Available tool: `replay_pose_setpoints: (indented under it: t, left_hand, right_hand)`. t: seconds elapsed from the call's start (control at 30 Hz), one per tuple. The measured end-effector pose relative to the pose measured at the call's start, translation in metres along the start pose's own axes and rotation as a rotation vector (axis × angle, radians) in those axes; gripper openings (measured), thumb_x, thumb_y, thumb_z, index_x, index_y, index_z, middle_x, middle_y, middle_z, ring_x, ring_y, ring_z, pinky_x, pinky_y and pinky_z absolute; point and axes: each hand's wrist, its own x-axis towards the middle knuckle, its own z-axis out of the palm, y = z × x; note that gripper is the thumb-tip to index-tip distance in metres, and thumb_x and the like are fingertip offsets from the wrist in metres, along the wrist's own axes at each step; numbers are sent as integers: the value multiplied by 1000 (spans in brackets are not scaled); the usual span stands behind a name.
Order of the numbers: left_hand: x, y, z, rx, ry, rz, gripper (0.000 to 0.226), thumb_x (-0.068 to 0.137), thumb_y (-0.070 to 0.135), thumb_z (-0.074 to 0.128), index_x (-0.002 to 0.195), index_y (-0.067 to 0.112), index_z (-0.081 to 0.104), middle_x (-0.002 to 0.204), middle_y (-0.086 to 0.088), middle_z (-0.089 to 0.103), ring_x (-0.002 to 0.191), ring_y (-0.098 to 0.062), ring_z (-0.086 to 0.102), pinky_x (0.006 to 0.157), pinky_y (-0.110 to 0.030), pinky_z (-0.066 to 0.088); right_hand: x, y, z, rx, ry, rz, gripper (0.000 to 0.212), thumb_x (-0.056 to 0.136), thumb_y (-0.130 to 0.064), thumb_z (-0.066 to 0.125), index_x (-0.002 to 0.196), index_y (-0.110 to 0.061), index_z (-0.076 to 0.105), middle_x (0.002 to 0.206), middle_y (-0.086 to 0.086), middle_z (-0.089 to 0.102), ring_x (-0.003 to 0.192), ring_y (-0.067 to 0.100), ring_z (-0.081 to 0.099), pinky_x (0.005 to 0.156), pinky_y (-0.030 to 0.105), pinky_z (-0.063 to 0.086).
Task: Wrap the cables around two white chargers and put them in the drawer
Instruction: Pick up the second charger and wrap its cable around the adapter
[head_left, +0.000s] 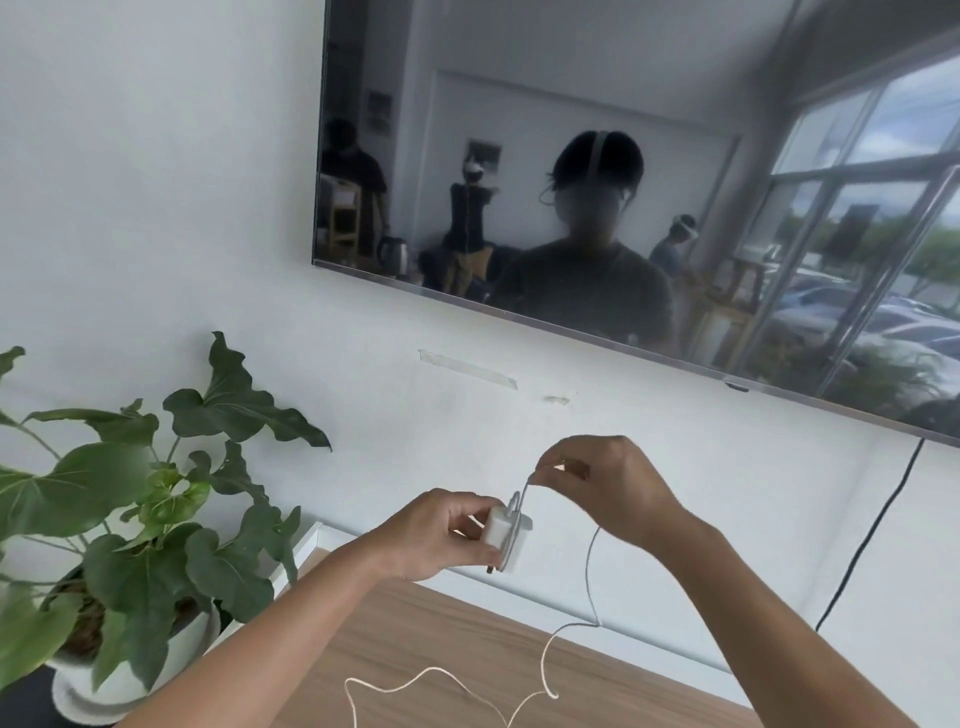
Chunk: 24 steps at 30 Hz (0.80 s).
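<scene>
Loose cable (543, 670) trails over the tabletop (441, 639) at lower centre. My left hand (441, 538) pinches the charger (509, 535), a few turns on; my right hand (602, 483) pinches cable above it. Second charger and drawer unseen.

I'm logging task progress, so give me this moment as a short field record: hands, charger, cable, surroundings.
left hand: left hand grips the small white square charger
right hand: right hand pinches the thin white cable above the charger
cable: a few turns wound, the rest trails onto the wooden tabletop
surroundings: green potted plant left, wall-mounted black screen above
drawer: not visible
</scene>
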Motion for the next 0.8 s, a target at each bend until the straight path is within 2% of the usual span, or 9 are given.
replay_pose_setpoints:
  t: [0.07,0.17,0.27,0.33,0.4,0.57,0.67,0.73,0.8]
  left_hand:
    - [-2,8,0,-80,-33,16,40,87,17,81,124,28,73,110,-5,77,93,-17,69,100,-46,54]
    - [-6,16,0,-235,-54,35,39,88,14,81,125,19,72,106,-7,74,97,-19,66,99,-46,52]
    - [-10,25,3,-372,-65,65,39,90,3,76,126,18,72,105,-1,74,100,-20,67,99,-39,50]
    - [-12,31,6,-433,-45,98,39,89,-1,75,125,14,72,108,0,75,103,-19,69,101,-35,51]
    - [-11,34,6,-505,18,132,39,87,-2,76,123,10,72,110,-6,76,104,-23,70,104,-39,52]
    - [-5,32,-4,-670,222,147,47,74,14,86,120,18,77,112,-11,77,105,-28,71,106,-42,54]
    - [-2,22,-9,-732,347,115,46,75,11,88,119,11,76,112,-12,77,106,-29,73,107,-44,54]
    - [0,14,-13,-739,425,88,49,74,15,83,121,6,74,110,-11,77,106,-30,74,106,-44,55]
    - [1,4,-20,-726,482,60,47,74,17,84,118,6,75,108,-9,76,108,-33,74,106,-44,55]
  right_hand:
    - [4,7,-6,196,-53,132,15,81,-40,81,76,-27,76,55,1,52,52,9,36,53,19,33]
    - [1,17,-3,437,-116,324,17,82,-32,82,76,-17,77,52,-11,49,52,6,40,51,13,33]
    - [-10,26,14,647,-128,423,21,86,-35,76,78,-16,78,56,-6,47,53,11,37,51,21,29]
    - [-20,31,30,781,-116,449,29,85,-43,70,68,-19,75,58,0,41,52,13,28,51,25,22]
    - [-31,31,45,863,-121,487,32,84,-48,66,64,-22,72,58,2,40,50,13,24,51,27,18]
    - [-57,28,78,831,-167,561,40,98,-42,59,89,-7,76,56,3,40,49,14,25,48,23,21]
    - [-66,18,88,755,-223,553,42,99,-47,55,88,-14,79,54,0,37,49,13,28,48,21,25]
    - [-73,9,91,663,-253,523,43,99,-50,53,87,-20,80,52,-4,35,50,14,29,55,20,34]
    - [-81,1,92,566,-272,459,42,100,-53,52,87,-24,80,53,-3,31,54,19,28,60,23,35]
